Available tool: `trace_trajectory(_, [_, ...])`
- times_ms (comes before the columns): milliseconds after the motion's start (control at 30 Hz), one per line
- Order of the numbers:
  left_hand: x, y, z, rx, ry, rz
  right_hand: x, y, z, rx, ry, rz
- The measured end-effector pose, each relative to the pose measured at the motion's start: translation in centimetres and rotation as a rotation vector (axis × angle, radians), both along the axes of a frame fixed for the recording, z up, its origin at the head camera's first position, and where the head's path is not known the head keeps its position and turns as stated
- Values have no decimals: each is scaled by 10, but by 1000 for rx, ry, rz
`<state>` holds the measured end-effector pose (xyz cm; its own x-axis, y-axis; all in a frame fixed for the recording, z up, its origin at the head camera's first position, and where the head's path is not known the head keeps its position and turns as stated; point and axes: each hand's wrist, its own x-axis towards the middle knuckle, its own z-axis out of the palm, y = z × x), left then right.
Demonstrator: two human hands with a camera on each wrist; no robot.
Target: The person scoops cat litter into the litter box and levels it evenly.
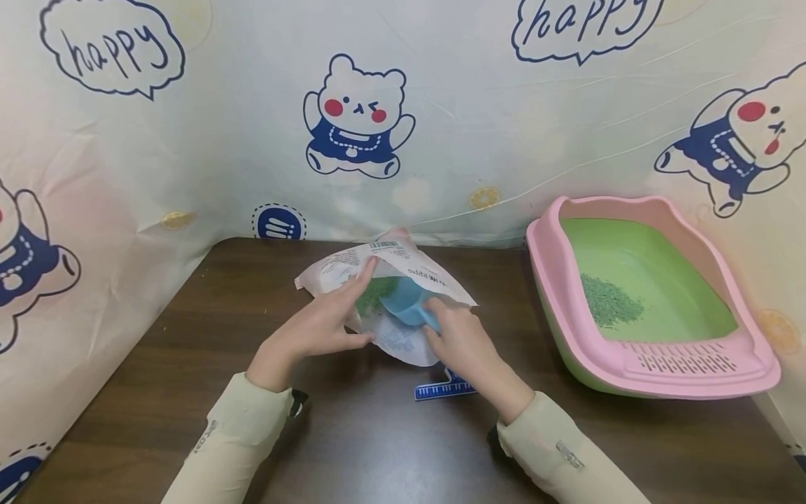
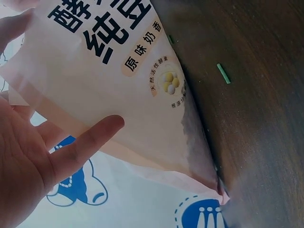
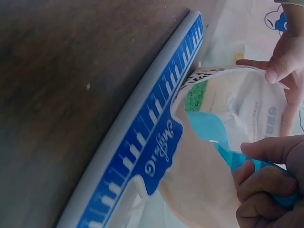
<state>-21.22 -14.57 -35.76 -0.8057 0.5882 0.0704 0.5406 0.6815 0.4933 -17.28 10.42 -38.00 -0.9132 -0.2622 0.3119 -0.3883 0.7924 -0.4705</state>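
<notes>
A pale printed bag (image 1: 390,266) lies on the table with its mouth spread open, green pellets (image 1: 376,294) showing inside. My left hand (image 1: 317,322) holds the left side of the bag's mouth; seen from the right wrist, its thumb (image 3: 280,69) lies at the rim. In the left wrist view, one finger stretches over the bag's printed face (image 2: 142,109). My right hand (image 1: 462,339) grips the handle of a blue scoop (image 1: 406,301), whose bowl is inside the bag beside the pellets. Fingers curl round the handle (image 3: 285,199) in the right wrist view.
A pink and green litter tray (image 1: 686,353) stands on the right, with a small heap of green pellets (image 1: 611,301) in it. A blue piano-patterned clip (image 1: 443,388) lies near the right wrist. One loose pellet (image 2: 223,73) is on the table. A patterned cloth (image 1: 453,140) hangs behind.
</notes>
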Motion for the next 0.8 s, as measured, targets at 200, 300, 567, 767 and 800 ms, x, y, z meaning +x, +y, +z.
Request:
trace_trajectory(200, [0, -1, 0, 14, 5, -14, -9, -9, -5, -19, -26, -17])
trace_trajectory(300, [0, -1, 0, 17, 10, -20, -12, -13, -6, -25, -47, -28])
trace_trajectory(567, [0, 1, 1, 7, 13, -10, -21, -18, -5, -27, -56, -27])
trace_trajectory(767, [1, 1, 1, 5, 9, -9, -24, -17, -7, -33, -95, -38])
trace_trajectory(800, [1, 2, 2, 5, 10, -9, -24, -16, -7, -38, -101, -40])
